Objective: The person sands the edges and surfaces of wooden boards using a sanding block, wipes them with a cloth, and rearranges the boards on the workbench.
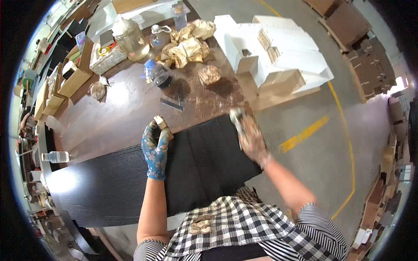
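Observation:
A long black wood-grained panel (117,182) lies across the near side of the brown table, in front of me. My left hand (155,150), in a blue flowered glove, is closed on a small pale block (160,122) above the panel's far edge. By the panel's right end is my right hand (252,139), smeared by motion. Its fingers are curled round something whitish that I cannot make out. Beyond the panel, a short dark strip (171,105) rests on the table.
Crumpled brown paper (186,52), a blue-topped bottle (157,73) and a large clear jug (130,39) stand farther back on the table (117,122). Open cardboard boxes (76,74) line its left. A clear bottle (55,157) lies at the left edge. White packaging (283,48) sits right.

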